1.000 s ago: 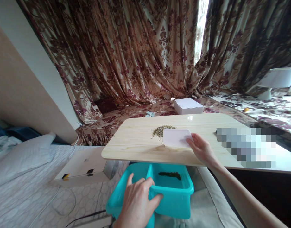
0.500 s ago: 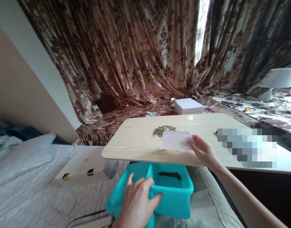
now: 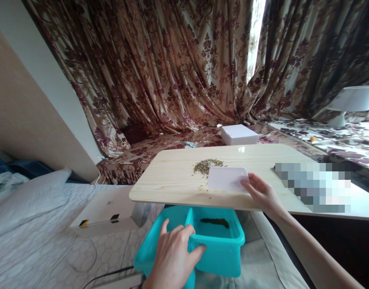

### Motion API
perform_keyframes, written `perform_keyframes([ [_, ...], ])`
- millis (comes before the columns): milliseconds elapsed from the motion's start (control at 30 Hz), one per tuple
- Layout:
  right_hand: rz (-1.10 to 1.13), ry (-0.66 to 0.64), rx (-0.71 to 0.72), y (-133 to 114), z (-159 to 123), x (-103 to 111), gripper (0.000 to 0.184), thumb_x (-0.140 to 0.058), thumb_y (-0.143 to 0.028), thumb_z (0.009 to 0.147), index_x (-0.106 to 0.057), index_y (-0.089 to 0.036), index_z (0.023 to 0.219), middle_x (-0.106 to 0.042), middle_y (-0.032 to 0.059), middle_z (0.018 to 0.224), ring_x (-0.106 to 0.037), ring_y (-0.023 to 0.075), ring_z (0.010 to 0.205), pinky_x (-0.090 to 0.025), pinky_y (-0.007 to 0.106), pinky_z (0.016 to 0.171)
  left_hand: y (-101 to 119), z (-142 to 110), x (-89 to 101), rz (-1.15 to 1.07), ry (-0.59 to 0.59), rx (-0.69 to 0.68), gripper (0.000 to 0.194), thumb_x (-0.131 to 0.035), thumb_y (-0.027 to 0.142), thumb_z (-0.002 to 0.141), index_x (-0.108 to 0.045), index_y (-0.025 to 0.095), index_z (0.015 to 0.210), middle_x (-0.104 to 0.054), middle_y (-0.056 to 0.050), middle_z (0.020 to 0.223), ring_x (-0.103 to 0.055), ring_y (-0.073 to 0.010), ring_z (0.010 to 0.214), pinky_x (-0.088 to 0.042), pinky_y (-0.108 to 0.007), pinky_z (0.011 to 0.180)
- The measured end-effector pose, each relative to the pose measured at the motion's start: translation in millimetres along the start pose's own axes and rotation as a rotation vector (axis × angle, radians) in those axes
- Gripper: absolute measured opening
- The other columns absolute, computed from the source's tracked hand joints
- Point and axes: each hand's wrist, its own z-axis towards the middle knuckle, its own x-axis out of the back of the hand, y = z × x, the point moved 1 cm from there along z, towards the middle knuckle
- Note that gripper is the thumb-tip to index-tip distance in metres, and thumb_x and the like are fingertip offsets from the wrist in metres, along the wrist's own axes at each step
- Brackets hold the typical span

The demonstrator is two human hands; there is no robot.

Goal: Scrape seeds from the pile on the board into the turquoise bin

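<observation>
A turquoise divided plastic bin point(image 3: 220, 257) stands below the front edge of the wooden tabletop point(image 3: 169, 192). My left hand point(image 3: 175, 253) grips its near rim, thumb on the front side and fingers over the edge. A strip of dark green grains point(image 3: 215, 222) lies in the right compartment. In my right hand point(image 3: 259, 190) is a flat white plastic piece with rounded corners point(image 3: 228, 179), pinched at its right end. It is held at the near right side of a loose pile of small green beans or seeds point(image 3: 206, 165), partly covering it. A few stray grains lie closer to the front edge.
At the tabletop's right lies a blurred-out flat object point(image 3: 313, 186). Behind the tabletop sits a white box point(image 3: 240, 134). A larger white carton point(image 3: 109, 208) rests on the bed at left, with a black cable point(image 3: 109, 273) near the bin.
My right hand and the white plastic piece have shifted slightly right, and the piece is tilted a little differently. My left hand has stayed on the bin.
</observation>
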Motion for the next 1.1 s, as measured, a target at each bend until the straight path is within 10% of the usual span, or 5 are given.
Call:
perform_keyframes([
  [500,0.041,-0.250,-0.183,-16.5,-20.1,-1.5,0.034,-0.062,-0.045,0.071,-0.061,-0.019,0.092,-0.069,0.0058,0.087,-0.063,0.0206,0.078,-0.051,0.030,0.068,-3.1,-1.9,-0.8,0.007,0.006,0.014,0.011,-0.056,0.035,0.074,-0.054,0.024,0.071,-0.063,0.004,0.075,-0.058,-0.0169,0.077,-0.018,-0.047,0.102],
  [700,0.004,0.071,-0.045,-12.5,-1.8,-1.5,0.037,-0.065,-0.053,0.064,-0.059,-0.021,0.083,-0.069,0.0058,0.084,-0.064,0.0210,0.078,-0.051,0.031,0.072,0.0,-1.7,1.9,0.002,0.009,0.022,0.010,-0.055,0.034,0.075,-0.055,0.024,0.071,-0.064,0.003,0.075,-0.059,-0.0174,0.077,-0.019,-0.046,0.102],
  [1100,-0.018,-0.042,0.033,0.9,21.3,-33.3,0.030,-0.060,-0.049,0.070,-0.057,-0.022,0.083,-0.068,0.0050,0.084,-0.063,0.0202,0.080,-0.051,0.032,0.073,-5.2,-2.1,1.9,-0.008,0.015,0.038,0.010,-0.057,0.035,0.074,-0.057,0.025,0.075,-0.066,0.003,0.076,-0.060,-0.0173,0.078,-0.018,-0.045,0.102],
])
